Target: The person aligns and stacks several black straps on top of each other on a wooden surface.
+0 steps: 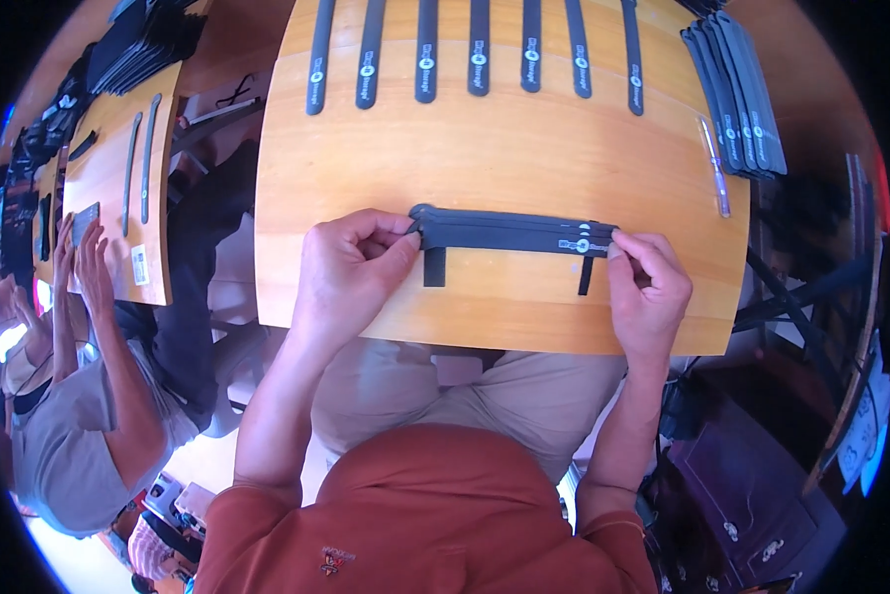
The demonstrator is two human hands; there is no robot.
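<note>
A small stack of dark grey straps (504, 230) with white printing lies crosswise on the wooden table in front of me. My left hand (356, 262) pinches its left end between thumb and fingers. At the right end, the thumb and forefinger of my right hand (649, 287) close on the straps. Below the stack a wide black strip (434, 267) sticks out toward me near the left end. A narrower black strip (586, 276) does the same near the right end; how far both run under the straps is hidden.
Several single straps (479, 59) lie in a spaced row along the table's far side. A pile of straps (737, 104) sits at the far right corner, beside a slim purple-and-clear tool (717, 178). Left, a co-worker's hands (91, 262) are over another table (153, 267).
</note>
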